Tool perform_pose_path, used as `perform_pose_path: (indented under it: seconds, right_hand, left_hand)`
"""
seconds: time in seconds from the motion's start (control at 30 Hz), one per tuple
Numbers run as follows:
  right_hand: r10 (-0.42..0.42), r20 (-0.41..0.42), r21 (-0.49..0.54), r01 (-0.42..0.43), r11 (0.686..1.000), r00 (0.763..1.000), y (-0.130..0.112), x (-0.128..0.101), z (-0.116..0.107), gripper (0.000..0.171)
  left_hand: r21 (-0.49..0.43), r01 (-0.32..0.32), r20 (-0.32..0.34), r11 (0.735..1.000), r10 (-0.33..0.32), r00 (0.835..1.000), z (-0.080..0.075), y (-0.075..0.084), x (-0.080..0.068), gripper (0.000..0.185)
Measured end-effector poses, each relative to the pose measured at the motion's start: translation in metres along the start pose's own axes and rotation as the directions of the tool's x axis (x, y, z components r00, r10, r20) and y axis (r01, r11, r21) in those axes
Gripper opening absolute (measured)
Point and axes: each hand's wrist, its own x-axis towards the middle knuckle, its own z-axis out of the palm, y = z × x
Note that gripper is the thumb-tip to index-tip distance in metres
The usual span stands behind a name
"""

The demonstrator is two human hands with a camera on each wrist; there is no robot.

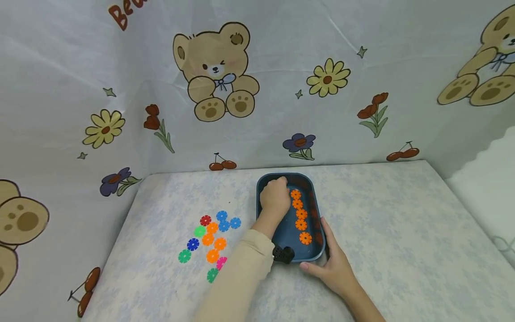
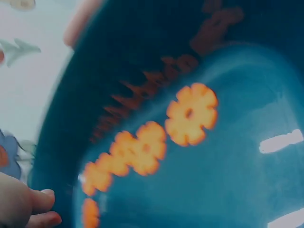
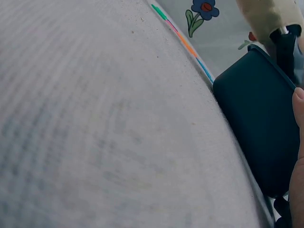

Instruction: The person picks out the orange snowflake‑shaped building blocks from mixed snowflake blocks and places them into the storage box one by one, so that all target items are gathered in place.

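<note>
A row of orange, flower-shaped discs (image 1: 301,214) lies along the right wall inside a dark blue, rectangular tray with rounded corners (image 1: 287,237). The left hand (image 1: 275,199) is inside, at the far end, fingers bent; whether it pinches something, I cannot tell. The right hand (image 1: 337,267) holds the tray's near right corner between thumb and fingers. Leftward, loose multicoloured notched discs (image 1: 220,243) lie on the pale mottled tabletop (image 1: 386,223).
</note>
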Motion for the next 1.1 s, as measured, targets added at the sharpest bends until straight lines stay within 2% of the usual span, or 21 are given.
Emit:
perform_pose_path:
  seconds: [0.13,0.23,0.33,0.43,0.47,0.57,0.67,0.83,0.97,1.03,1.1]
  right_hand:
    - [0.002,0.0,-0.002,-0.002,1.0,1.0,0.001,0.001,0.001,0.122]
    - [-0.002,-0.004,0.003,0.002,1.0,1.0,0.002,0.0,0.001,0.121]
    - [-0.001,0.005,0.018,0.001,1.0,1.0,0.002,0.0,0.003,0.121]
    - [0.006,0.009,0.016,-0.006,1.0,1.0,0.002,0.0,0.003,0.122]
    - [0.005,0.008,0.014,-0.006,1.0,1.0,0.002,0.0,0.003,0.122]
    - [-0.002,-0.003,0.005,0.002,1.0,1.0,0.002,0.0,0.002,0.123]
    - [-0.016,-0.007,0.01,0.016,1.0,1.0,0.003,0.0,0.001,0.123]
    - [-0.032,-0.002,0.024,0.032,0.999,0.999,0.003,0.0,0.0,0.122]
    - [-0.038,-0.003,0.038,0.038,0.999,0.999,0.002,0.0,-0.001,0.123]
    - [-0.039,-0.003,0.041,0.039,0.998,0.999,0.002,0.0,-0.001,0.123]
    - [-0.037,-0.004,0.044,0.037,0.998,0.999,0.002,0.0,-0.001,0.123]
  left_hand:
    - [-0.076,-0.084,-0.021,0.994,0.082,0.996,-0.025,0.011,-0.014,0.028]
    - [-0.122,-0.156,-0.022,0.98,0.154,0.988,-0.044,0.013,-0.033,0.03]
    - [-0.154,-0.215,-0.03,0.964,0.213,0.977,-0.058,-0.001,-0.059,0.031]
    - [-0.194,-0.217,-0.034,0.957,0.214,0.976,-0.065,-0.03,-0.085,0.03]
    - [-0.203,-0.208,-0.039,0.957,0.204,0.978,-0.066,-0.042,-0.093,0.029]
    - [-0.206,-0.128,-0.036,0.97,0.123,0.992,-0.069,-0.08,-0.115,0.029]
    - [-0.156,-0.041,-0.022,0.987,0.038,0.999,-0.07,-0.118,-0.133,0.032]
    - [-0.051,0.101,0.05,0.994,-0.098,0.994,-0.072,-0.175,-0.157,0.036]
    - [-0.004,0.201,0.137,0.98,-0.199,0.97,-0.071,-0.198,-0.168,0.039]
    - [0.005,0.233,0.164,0.972,-0.231,0.959,-0.068,-0.203,-0.171,0.038]
    - [0.001,0.25,0.169,0.968,-0.246,0.954,-0.065,-0.206,-0.172,0.039]
